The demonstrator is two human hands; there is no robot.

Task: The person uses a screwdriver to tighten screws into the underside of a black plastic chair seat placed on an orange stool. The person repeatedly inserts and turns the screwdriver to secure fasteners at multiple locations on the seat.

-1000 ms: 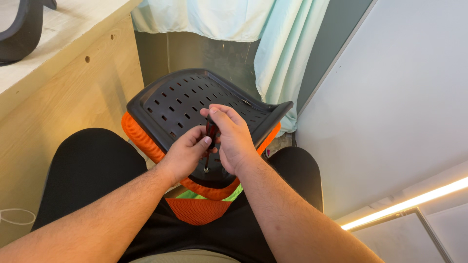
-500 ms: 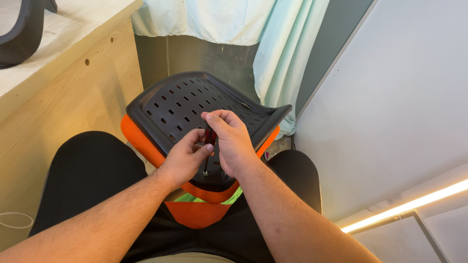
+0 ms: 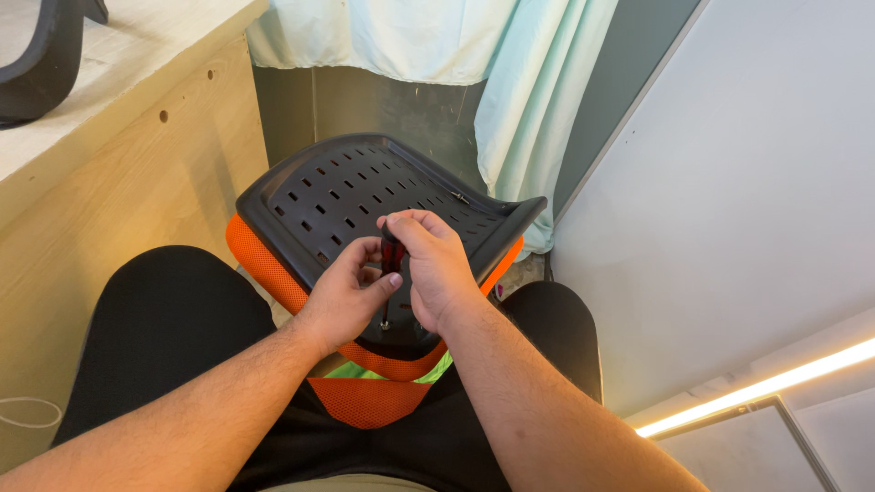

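A black plastic chair seat pan point(image 3: 346, 196) with rows of slots lies upside down across my lap, its orange mesh cushion point(image 3: 264, 264) underneath. My right hand point(image 3: 437, 269) grips the red and black handle of a screwdriver point(image 3: 392, 260), which stands upright with its tip down on the near part of the pan. My left hand point(image 3: 342, 296) steadies the screwdriver's shaft with thumb and fingers. The tip itself and whatever it touches are hidden between my hands.
A light wooden panel point(image 3: 109, 228) rises at my left, with a black curved chair part point(image 3: 46, 59) on its top. Pale green curtains point(image 3: 510, 82) hang ahead. A white wall point(image 3: 729, 200) stands at the right, with a lit strip point(image 3: 756, 387) low down.
Both hands stay on the screwdriver; the fingers have shifted slightly around the handle, and the view has tilted a little. The seat pan has not moved.
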